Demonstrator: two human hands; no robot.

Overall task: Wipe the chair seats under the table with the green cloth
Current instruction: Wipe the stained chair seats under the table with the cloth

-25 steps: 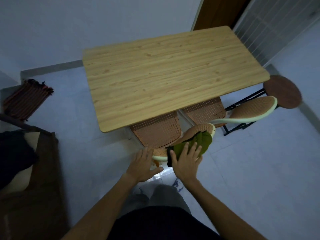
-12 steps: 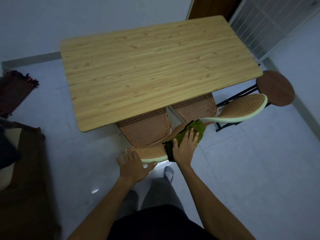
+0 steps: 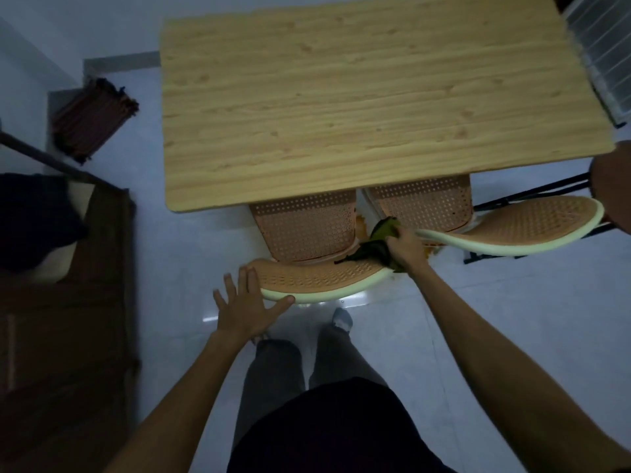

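Two orange perforated chairs are tucked under the wooden table (image 3: 358, 107). The near chair's seat (image 3: 304, 233) shows below the table edge, and its curved back with a pale green rim (image 3: 317, 281) is closest to me. My left hand (image 3: 244, 307) rests open against the left end of that rim, thumb under it. My right hand (image 3: 403, 244) grips the bunched green cloth (image 3: 379, 233) at the right end of the chair back, between the two chairs. The second chair's seat (image 3: 423, 206) and back (image 3: 532, 230) lie to the right.
A round brown stool (image 3: 614, 192) on a black frame stands at the right edge. A dark wooden bench with cushions (image 3: 65, 288) fills the left. A folded striped mat (image 3: 92, 121) lies on the floor at the back left. My legs stand on pale tiles.
My right hand has swept the cloth rightward along the chair back to its right end and bunched it. My left hand stays at the left end of the rim. The view has shifted.
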